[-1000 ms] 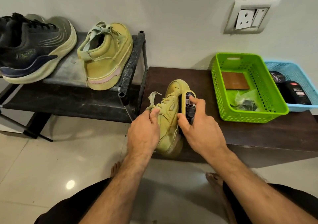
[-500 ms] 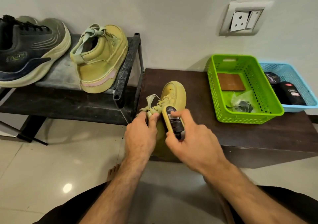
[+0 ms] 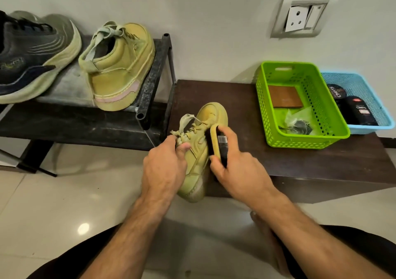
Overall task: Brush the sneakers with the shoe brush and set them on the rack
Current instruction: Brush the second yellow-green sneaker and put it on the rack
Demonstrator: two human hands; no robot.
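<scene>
One olive sneaker [image 3: 201, 150] is held at the near edge of the dark surface [image 3: 235, 99], its laces and tongue clamped in the left grip [image 3: 169, 163], while the shoe brush [image 3: 218, 145] is clasped in the right grip [image 3: 233, 167] and pressed against the side of the upper, just right of the left grip. Its mate [image 3: 120, 69] is already set on the rack [image 3: 154, 79], up and to the left of both grips, beside a dark running shoe [image 3: 32, 58], though whether that one has been brushed cannot be told. The task is judged roughly half done: brushing of the held sneaker is to be finished, and it is then to be placed on the rack.
</scene>
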